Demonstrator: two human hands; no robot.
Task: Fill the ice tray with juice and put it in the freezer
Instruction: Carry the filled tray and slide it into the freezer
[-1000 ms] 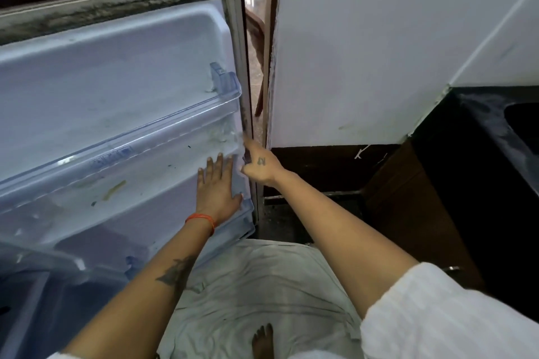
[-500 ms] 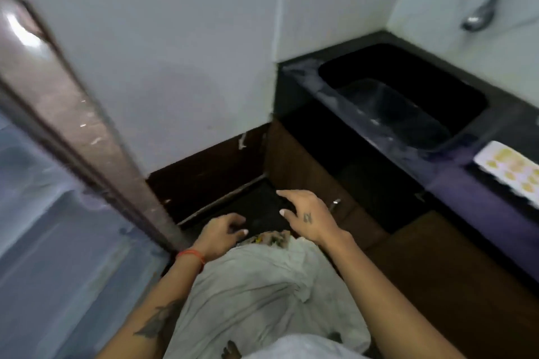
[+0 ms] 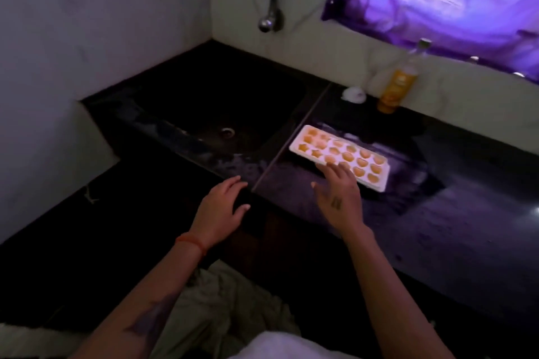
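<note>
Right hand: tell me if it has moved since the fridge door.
Yes. The right hand has left the fridge door and now reaches over the counter, fingertips at the ice tray's near edge.

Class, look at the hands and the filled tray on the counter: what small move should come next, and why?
Probably the right hand closes on the near edge of the tray: its fingertips just reach that edge, both hands are open and empty, and the cells already hold juice.

Ice tray: white, rectangular, lying flat on the dark counter, centre-right of frame, long axis running toward lower right; cells filled with orange juice; near edge partly covered; juice bottle: upright, upper right, orange contents, well apart from tray.
</note>
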